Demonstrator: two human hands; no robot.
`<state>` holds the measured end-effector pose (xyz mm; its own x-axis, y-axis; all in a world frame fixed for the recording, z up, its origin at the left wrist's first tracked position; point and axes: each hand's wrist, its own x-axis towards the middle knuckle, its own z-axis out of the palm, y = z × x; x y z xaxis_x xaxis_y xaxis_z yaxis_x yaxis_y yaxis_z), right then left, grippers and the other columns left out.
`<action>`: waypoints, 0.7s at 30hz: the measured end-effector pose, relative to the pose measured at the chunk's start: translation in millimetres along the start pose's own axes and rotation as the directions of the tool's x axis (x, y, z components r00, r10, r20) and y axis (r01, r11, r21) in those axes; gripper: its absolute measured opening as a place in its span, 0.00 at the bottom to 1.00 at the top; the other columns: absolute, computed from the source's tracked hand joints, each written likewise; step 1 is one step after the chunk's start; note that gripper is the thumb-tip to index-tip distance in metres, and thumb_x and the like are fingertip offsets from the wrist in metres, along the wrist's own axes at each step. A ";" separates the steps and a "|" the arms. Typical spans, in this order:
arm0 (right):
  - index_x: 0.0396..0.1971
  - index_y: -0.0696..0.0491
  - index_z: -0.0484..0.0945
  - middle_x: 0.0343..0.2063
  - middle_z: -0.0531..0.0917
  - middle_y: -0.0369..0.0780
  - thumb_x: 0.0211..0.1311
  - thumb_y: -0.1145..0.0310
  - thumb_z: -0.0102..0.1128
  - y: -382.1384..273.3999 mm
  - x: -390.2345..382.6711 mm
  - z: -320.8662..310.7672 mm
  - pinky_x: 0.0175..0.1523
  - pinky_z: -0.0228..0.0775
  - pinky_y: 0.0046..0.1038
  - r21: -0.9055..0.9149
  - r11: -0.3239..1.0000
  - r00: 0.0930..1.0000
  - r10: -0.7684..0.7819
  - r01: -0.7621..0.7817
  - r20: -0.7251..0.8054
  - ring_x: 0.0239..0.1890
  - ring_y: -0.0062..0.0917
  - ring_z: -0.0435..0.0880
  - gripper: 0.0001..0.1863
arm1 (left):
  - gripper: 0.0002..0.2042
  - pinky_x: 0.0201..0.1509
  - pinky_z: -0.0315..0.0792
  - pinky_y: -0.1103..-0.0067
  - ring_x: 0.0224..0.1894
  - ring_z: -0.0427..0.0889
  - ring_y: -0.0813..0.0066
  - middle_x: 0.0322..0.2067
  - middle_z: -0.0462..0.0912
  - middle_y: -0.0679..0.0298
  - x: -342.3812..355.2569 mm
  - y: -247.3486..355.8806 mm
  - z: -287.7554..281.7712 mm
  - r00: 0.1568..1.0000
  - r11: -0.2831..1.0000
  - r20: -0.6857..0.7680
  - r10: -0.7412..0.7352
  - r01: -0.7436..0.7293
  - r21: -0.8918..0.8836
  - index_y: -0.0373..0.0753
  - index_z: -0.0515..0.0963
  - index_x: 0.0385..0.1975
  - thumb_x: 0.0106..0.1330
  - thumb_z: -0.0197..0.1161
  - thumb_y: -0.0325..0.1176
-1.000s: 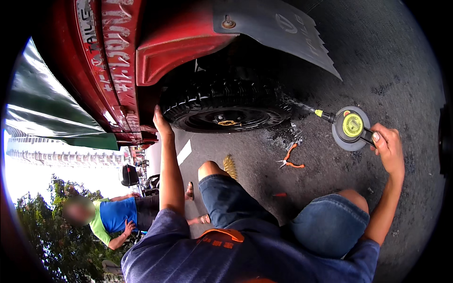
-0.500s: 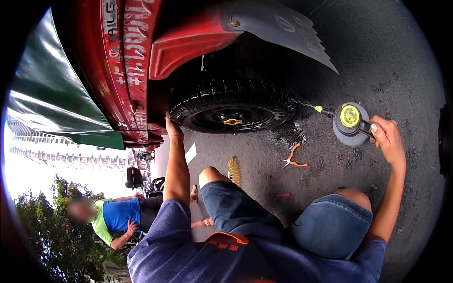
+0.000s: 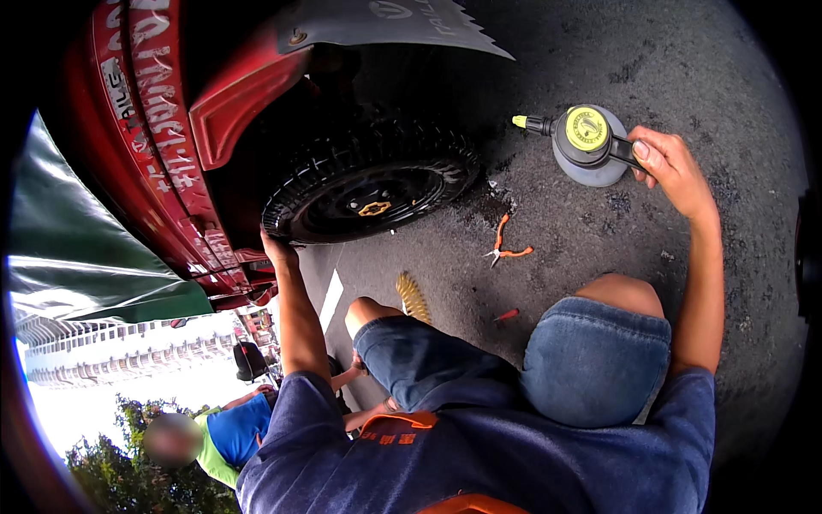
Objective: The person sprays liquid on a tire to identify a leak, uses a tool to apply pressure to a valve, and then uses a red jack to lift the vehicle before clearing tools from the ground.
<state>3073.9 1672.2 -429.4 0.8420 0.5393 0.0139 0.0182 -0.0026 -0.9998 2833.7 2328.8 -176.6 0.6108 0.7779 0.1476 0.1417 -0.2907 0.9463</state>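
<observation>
Right hand (image 3: 672, 167): fingers curled closed round the black handle of a squat grey spray bottle with a lime-green round top (image 3: 586, 130). Bottle sits just left of that hand, lying sideways in your view, lime-tipped black nozzle (image 3: 533, 125) pointing left, near the tyre but apart from it.

Left hand (image 3: 277, 247): touching the left end of the black treaded rubber tyre on a black wheel (image 3: 370, 193). Fingers partly hidden behind it, so can't tell how far they're closed. Wheel lies between your two hands, with a yellow metal piece (image 3: 374, 209) at its hub.

Below-left of your right hand, on the grey asphalt (image 3: 599, 248): orange-handled pliers (image 3: 507, 252), handles spread. Further down-left of that hand, a small red object (image 3: 506, 315), too small to identify. Right of and below your left hand: coiled yellow hose (image 3: 413, 297), next to your knee.

Up-left of your left hand, red painted vehicle body (image 3: 163, 128); left of it, shiny dark green tarp (image 3: 77, 248).
</observation>
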 end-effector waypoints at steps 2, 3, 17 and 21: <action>0.24 0.55 0.75 0.13 0.73 0.36 0.66 0.45 0.47 -2.8 -0.7 0.4 0.24 0.63 0.22 -0.021 1.000 1.000 -0.019 0.019 0.011 0.17 0.17 0.73 0.26 | 0.21 0.58 0.69 0.72 0.50 0.78 0.70 0.48 0.81 0.65 -0.1 0.7 -5.1 1.000 1.000 -0.024 0.013 -0.013 0.002 0.40 0.76 0.51 0.71 0.46 0.48; 0.24 0.56 0.75 0.13 0.73 0.36 0.65 0.46 0.47 -3.3 -0.1 1.0 0.24 0.64 0.22 -0.047 0.998 0.999 -0.029 0.030 0.021 0.17 0.18 0.73 0.26 | 0.21 0.57 0.69 0.71 0.50 0.79 0.69 0.48 0.81 0.65 -2.3 -1.7 3.0 0.996 0.998 -0.061 -0.060 0.060 -0.008 0.40 0.76 0.52 0.72 0.46 0.49; 0.25 0.53 0.72 0.16 0.70 0.33 0.68 0.46 0.45 -33.3 27.4 33.6 0.24 0.58 0.20 -0.138 0.986 0.992 0.109 -0.099 0.066 0.18 0.15 0.67 0.24 | 0.29 0.65 0.62 0.74 0.60 0.72 0.67 0.58 0.75 0.59 -10.1 6.2 -5.9 0.993 0.991 -0.114 -0.041 0.055 0.123 0.33 0.71 0.59 0.73 0.46 0.54; 0.32 0.53 0.73 0.20 0.71 0.32 0.69 0.44 0.46 -45.0 15.5 65.6 0.27 0.58 0.18 -0.227 0.968 0.975 0.144 -0.103 0.168 0.21 0.14 0.68 0.24 | 0.30 0.72 0.50 0.74 0.68 0.61 0.69 0.66 0.65 0.59 -29.0 20.9 9.5 0.999 0.992 -0.006 -0.049 0.049 0.113 0.35 0.63 0.66 0.73 0.47 0.51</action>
<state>3050.7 1736.0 -384.9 0.7332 0.6671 -0.1321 0.0529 -0.2496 -0.9669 2826.4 2294.9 -163.9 0.5984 0.7945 0.1032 0.2588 -0.3136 0.9136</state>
